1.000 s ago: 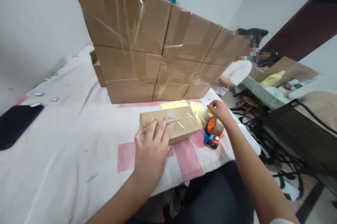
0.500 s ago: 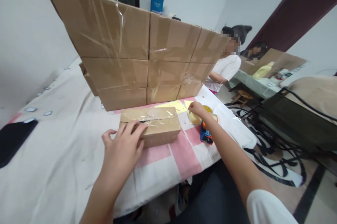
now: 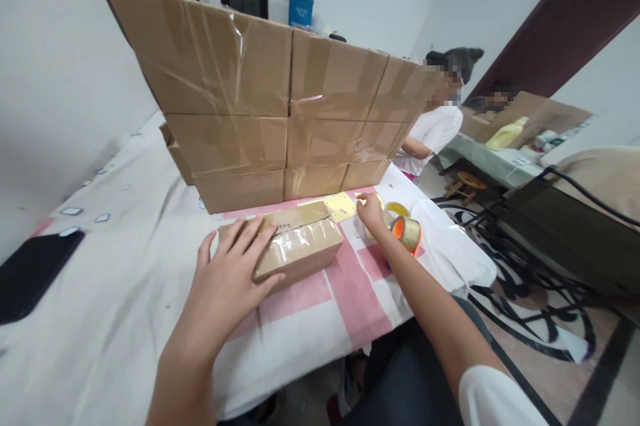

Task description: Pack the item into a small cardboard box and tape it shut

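- Since half a second ago my left hand (image 3: 231, 274) has slid further over the small taped box (image 3: 290, 243), and the box has turned a little so its near end points toward me.
- Left fingers (image 3: 253, 234) are spread wide and flat on the box top, pressing down rather than gripping.
- That box lies on the worktop (image 3: 125, 279), on the pink and white cloth, just in front of the stacked cartons (image 3: 265, 99).
- My right hand (image 3: 371, 211) has shifted onto the yellow label sheets (image 3: 340, 206) beside the box; fingers drawn narrow, pinching at a sheet edge, though I cannot tell whether one is lifted.
- Tape dispenser (image 3: 406, 233) with its orange core sits just right of that wrist, untouched.
- Black phone (image 3: 35, 266) rests far left on the cloth.
- Another person in a white shirt (image 3: 435, 133) sits beyond the cartons.
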A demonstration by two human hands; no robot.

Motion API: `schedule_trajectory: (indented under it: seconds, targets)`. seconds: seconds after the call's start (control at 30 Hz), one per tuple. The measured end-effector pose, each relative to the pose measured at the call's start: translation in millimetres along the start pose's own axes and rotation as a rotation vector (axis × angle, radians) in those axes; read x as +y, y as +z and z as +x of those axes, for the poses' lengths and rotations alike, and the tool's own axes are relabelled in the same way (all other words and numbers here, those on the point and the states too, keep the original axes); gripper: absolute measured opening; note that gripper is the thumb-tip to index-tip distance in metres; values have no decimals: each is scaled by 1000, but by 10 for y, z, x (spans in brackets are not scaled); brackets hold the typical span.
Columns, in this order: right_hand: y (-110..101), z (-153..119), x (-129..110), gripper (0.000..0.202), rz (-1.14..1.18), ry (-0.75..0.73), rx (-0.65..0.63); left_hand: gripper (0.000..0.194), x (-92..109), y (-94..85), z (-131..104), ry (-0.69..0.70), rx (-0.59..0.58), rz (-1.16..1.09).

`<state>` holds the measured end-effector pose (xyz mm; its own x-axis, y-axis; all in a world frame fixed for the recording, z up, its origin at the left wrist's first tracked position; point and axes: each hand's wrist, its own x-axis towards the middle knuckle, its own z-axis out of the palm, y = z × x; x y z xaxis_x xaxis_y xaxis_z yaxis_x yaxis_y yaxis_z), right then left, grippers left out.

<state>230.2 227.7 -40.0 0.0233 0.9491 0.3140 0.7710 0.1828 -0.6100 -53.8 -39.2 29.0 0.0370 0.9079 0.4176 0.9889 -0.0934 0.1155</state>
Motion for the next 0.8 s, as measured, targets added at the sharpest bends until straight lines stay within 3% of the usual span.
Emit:
schedule_trajectory:
  seconds: [0.13, 0.27, 0.33, 0.43, 0.6, 0.8]
  targets:
    - [-299, 294, 68, 30, 62, 114, 135, 66, -115, 82, -55, 12, -129, -5]
    - [-891, 796, 272, 36, -9, 170, 219, 64, -211, 33, -111, 112, -121, -45]
    - [-1154, 968, 449, 39, -111, 156, 191, 64, -232, -17, -122, 137, -72, -86]
    - [-1353, 1063, 775, 30, -268, 109, 14, 66, -240, -61, -105, 131, 0, -125]
    - [-1189, 1185, 1275, 32, -447, 86, -316, 62, -253, -4, -50, 158, 55, -136]
    - [-723, 1635, 1604, 39, -584, 48, -452, 62, -270, 66, -29, 128, 30, -125]
